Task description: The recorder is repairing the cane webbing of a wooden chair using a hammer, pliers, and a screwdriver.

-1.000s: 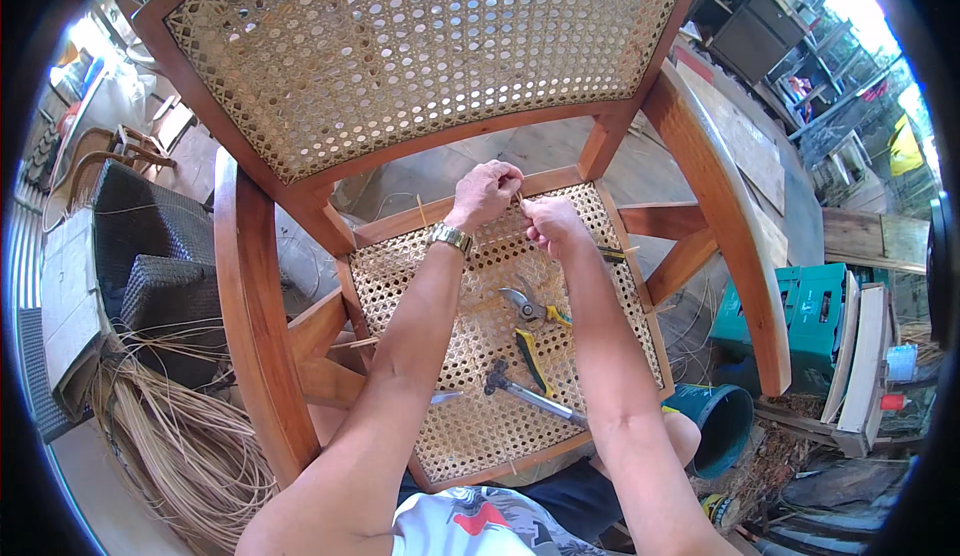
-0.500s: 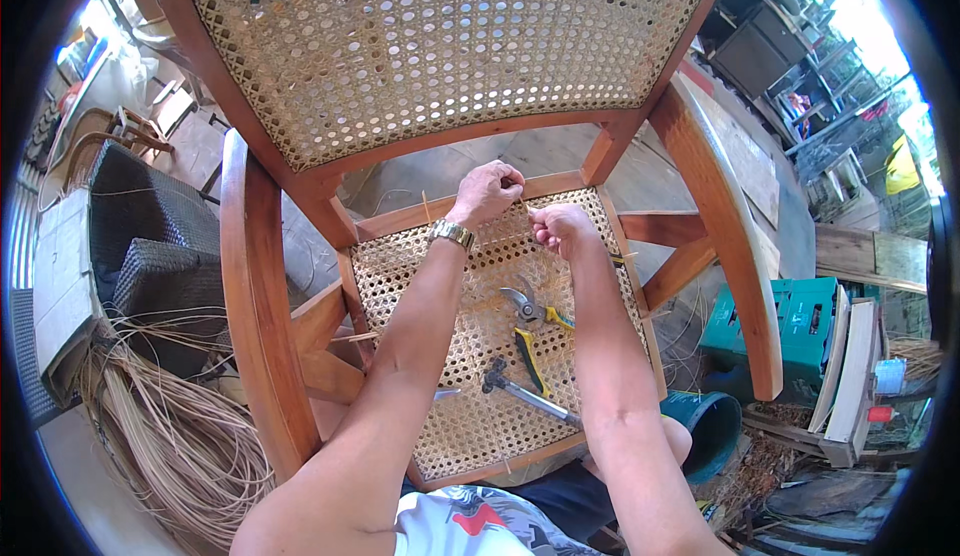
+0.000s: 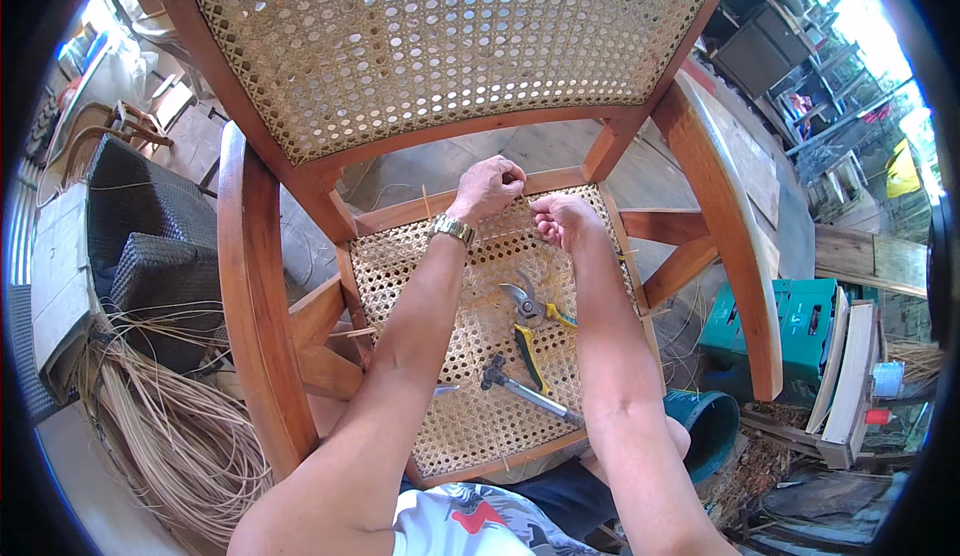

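Observation:
My left hand (image 3: 485,191), with a metal watch at the wrist, is closed at the back rail of the cane seat (image 3: 385,271), its fingertips hiding what they pinch. Just right of it my right hand (image 3: 560,218) pinches a thin cane strand (image 3: 528,203) near the seat's rear edge. On the seat lie pruning shears (image 3: 524,300) with yellow grips, a yellow-and-dark handled tool (image 3: 530,359) and a hammer (image 3: 500,381). Pale pegs (image 3: 426,196) stick up at the seat frame. The wooden chair's cane backrest (image 3: 450,46) rises beyond my hands.
Chair arms (image 3: 255,316) flank my forearms. At left are dark wicker pieces (image 3: 160,256), cardboard (image 3: 62,296) and loose cane strands (image 3: 180,426). At right are green crates (image 3: 750,326), a teal bucket (image 3: 705,426) and wooden boards (image 3: 850,256). Shelving and clutter fill the background.
My right hand has turned slightly and stays close beside my left at the rear rail. The view has shifted slightly; the tools on the seat lie as before.

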The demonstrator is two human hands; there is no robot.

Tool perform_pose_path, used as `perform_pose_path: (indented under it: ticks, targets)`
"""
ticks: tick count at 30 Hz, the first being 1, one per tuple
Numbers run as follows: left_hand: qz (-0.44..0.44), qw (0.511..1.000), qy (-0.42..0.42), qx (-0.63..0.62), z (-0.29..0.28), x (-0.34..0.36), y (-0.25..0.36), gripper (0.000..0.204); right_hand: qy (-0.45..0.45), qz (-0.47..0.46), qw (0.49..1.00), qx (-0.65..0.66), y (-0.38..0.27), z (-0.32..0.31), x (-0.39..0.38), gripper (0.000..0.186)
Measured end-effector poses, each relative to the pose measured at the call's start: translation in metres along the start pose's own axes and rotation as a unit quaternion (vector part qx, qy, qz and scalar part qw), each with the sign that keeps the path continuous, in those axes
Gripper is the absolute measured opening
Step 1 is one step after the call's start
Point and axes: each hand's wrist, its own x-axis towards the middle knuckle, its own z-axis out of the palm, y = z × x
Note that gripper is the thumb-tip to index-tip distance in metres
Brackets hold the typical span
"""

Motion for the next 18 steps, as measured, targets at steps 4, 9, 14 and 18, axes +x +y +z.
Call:
perform_pose_path:
  ticks: [4, 9, 14, 18]
  targets:
    - [0.001, 1.000, -0.003, -0.003, 0.0027, 0.0006, 0.0039, 0.017, 0.007, 0.005, 1.000, 0.005, 0.0006, -0.0032, 0.0034, 0.016]
    - [0.017, 1.000, -0.002, 0.016, 0.0001, 0.0005, -0.0014, 0.017, 0.023, -0.015, 1.000, -0.006, 0.0024, 0.0050, -0.0010, 0.015]
    - [0.012, 1.000, -0.018, 0.023, -0.0009, -0.0018, -0.0023, 0.017, 0.000, -0.020, 0.999, 0.034, 0.0056, 0.0021, -0.0065, 0.013]
    - [0.034, 0.999, -0.014, 0.036, 0.0004, -0.0023, 0.0006, 0.015, 0.014, -0.025, 0.999, 0.022, 0.0051, 0.0015, -0.0019, 0.014]
